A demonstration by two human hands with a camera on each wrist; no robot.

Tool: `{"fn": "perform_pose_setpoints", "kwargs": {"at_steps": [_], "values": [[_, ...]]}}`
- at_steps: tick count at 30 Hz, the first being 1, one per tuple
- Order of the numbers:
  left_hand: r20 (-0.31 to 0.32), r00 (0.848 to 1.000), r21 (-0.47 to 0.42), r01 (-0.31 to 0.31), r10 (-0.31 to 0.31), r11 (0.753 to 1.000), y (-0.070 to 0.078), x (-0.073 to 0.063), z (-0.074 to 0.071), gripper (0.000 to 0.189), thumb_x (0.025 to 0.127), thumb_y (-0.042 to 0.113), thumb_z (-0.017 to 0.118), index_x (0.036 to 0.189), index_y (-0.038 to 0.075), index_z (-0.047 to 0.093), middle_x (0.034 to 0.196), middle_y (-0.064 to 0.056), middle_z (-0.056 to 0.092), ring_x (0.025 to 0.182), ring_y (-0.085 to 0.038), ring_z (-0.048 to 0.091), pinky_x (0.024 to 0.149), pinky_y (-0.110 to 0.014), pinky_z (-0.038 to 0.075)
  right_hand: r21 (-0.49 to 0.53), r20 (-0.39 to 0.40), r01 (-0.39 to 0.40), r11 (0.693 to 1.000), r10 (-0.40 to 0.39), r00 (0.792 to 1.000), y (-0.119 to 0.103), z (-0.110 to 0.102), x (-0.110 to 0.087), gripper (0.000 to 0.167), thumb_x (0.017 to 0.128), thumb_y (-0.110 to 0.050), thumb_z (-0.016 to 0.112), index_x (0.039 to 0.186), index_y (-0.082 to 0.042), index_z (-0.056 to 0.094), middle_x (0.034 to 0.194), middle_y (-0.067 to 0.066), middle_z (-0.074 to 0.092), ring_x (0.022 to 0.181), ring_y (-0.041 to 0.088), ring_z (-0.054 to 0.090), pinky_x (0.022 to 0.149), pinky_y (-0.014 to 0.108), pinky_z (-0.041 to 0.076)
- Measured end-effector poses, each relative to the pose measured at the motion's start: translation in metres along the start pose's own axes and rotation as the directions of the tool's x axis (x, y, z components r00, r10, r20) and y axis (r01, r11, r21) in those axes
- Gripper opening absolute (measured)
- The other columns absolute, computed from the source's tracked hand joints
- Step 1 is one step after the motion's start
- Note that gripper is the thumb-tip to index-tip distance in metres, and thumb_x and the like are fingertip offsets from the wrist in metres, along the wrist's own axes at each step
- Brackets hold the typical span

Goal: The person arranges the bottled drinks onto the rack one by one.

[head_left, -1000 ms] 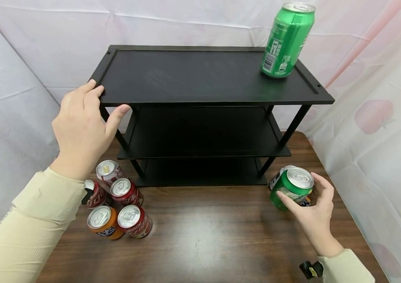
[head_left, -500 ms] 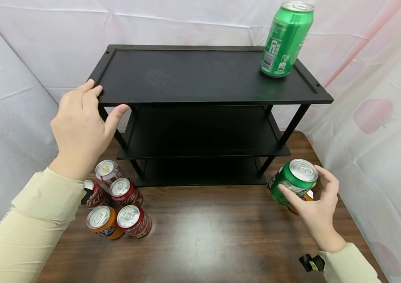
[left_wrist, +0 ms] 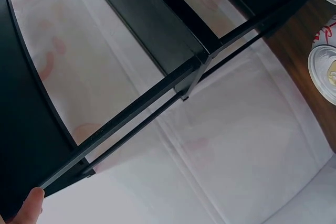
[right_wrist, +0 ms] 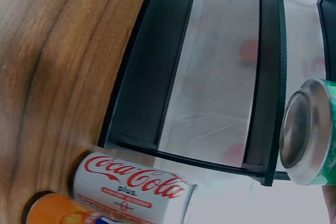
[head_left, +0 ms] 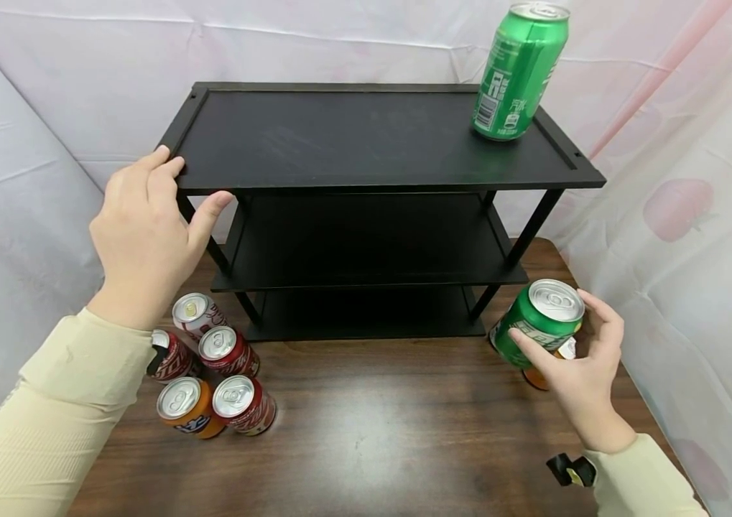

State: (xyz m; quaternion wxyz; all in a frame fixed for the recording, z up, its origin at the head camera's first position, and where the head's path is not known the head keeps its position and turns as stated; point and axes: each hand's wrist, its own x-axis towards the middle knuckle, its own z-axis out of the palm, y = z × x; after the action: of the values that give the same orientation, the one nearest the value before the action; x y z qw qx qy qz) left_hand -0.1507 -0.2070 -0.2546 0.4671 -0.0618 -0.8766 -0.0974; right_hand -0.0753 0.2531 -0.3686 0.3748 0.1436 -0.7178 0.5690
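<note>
My right hand (head_left: 575, 373) grips a green soda can (head_left: 534, 330) between thumb and fingers. In the right wrist view the metal base of that green can (right_wrist: 302, 132) shows, raised off the table. Below it stand a white Coca-Cola Plus can (right_wrist: 134, 187) and an orange can (right_wrist: 58, 211), mostly hidden by my hand in the head view. My left hand (head_left: 146, 222) rests at the left front corner of the black three-tier shelf (head_left: 340, 143), thumb spread along the front edge. Another green can (head_left: 521, 72) stands on the top tier at the right.
Left of the shelf several cans stand together on the wooden table (head_left: 366, 431): red cans (head_left: 246, 406), an orange can (head_left: 191, 408) and a white can (head_left: 200, 314). Pale cloth (head_left: 340, 43) hangs behind and at both sides.
My right hand has lifted the green can up and slightly right, baring more of the orange can beneath. The left hand keeps its place on the shelf.
</note>
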Motion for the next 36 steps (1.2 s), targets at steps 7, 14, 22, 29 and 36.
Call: {"fn": "perform_pose_setpoints", "kwargs": {"at_steps": [7, 14, 22, 29, 36], "values": [[0.004, 1.000, 0.003, 0.004, -0.004, 1.000, 0.001, -0.001, 0.001, 0.090, 0.091, 0.076, 0.037, 0.126, -0.002, 0.064, 0.137, -0.014, 0.062, 0.120, -0.043, 0.058, 0.063, -0.067, 0.047, 0.049, -0.005, 0.025, 0.998, -0.025, 1.000, -0.006, 0.001, 0.010, 0.085, 0.061, 0.018, 0.080, 0.135, 0.015, 0.038, 0.126, 0.008, 0.061, 0.112, 0.020, 0.059, 0.091, 0.021, 0.049], [0.004, 1.000, -0.005, -0.007, 0.007, 1.000, 0.002, -0.002, 0.004, 0.090, 0.091, 0.076, 0.036, 0.126, -0.003, 0.063, 0.136, -0.014, 0.062, 0.121, -0.042, 0.058, 0.064, -0.066, 0.049, 0.122, -0.033, 0.034, 0.992, -0.030, 0.999, -0.011, 0.002, 0.015, 0.081, 0.062, 0.018, 0.078, 0.134, 0.014, 0.042, 0.124, 0.011, 0.063, 0.111, 0.021, 0.060, 0.090, 0.022, 0.049], [-0.009, 1.000, 0.002, -0.007, 0.007, 1.000, 0.000, -0.003, 0.002, 0.090, 0.091, 0.075, 0.039, 0.125, -0.004, 0.063, 0.137, -0.014, 0.062, 0.120, -0.043, 0.058, 0.066, -0.066, 0.048, 0.204, -0.043, 0.062, 0.977, -0.055, 0.998, -0.016, 0.010, 0.024, 0.078, 0.064, 0.014, 0.081, 0.133, 0.013, 0.045, 0.125, 0.014, 0.064, 0.110, 0.021, 0.062, 0.089, 0.022, 0.050], [-0.019, 1.000, -0.002, 0.002, -0.002, 1.000, 0.000, -0.003, 0.002, 0.089, 0.091, 0.075, 0.039, 0.125, -0.003, 0.063, 0.137, -0.013, 0.062, 0.120, -0.043, 0.058, 0.066, -0.067, 0.048, 0.265, -0.065, 0.085, 0.960, -0.070, 0.995, -0.023, 0.016, 0.035, 0.077, 0.064, 0.013, 0.082, 0.132, 0.013, 0.046, 0.122, 0.017, 0.064, 0.109, 0.024, 0.063, 0.090, 0.024, 0.051], [-0.050, 0.999, -0.018, 0.004, -0.005, 1.000, 0.001, -0.003, 0.004, 0.088, 0.090, 0.075, 0.041, 0.123, -0.003, 0.065, 0.135, -0.012, 0.063, 0.119, -0.042, 0.059, 0.067, -0.067, 0.048, 0.304, -0.083, 0.100, 0.948, -0.079, 0.993, -0.030, 0.018, 0.044, 0.076, 0.063, 0.012, 0.083, 0.130, 0.013, 0.047, 0.118, 0.018, 0.066, 0.106, 0.025, 0.064, 0.089, 0.024, 0.052]]}}
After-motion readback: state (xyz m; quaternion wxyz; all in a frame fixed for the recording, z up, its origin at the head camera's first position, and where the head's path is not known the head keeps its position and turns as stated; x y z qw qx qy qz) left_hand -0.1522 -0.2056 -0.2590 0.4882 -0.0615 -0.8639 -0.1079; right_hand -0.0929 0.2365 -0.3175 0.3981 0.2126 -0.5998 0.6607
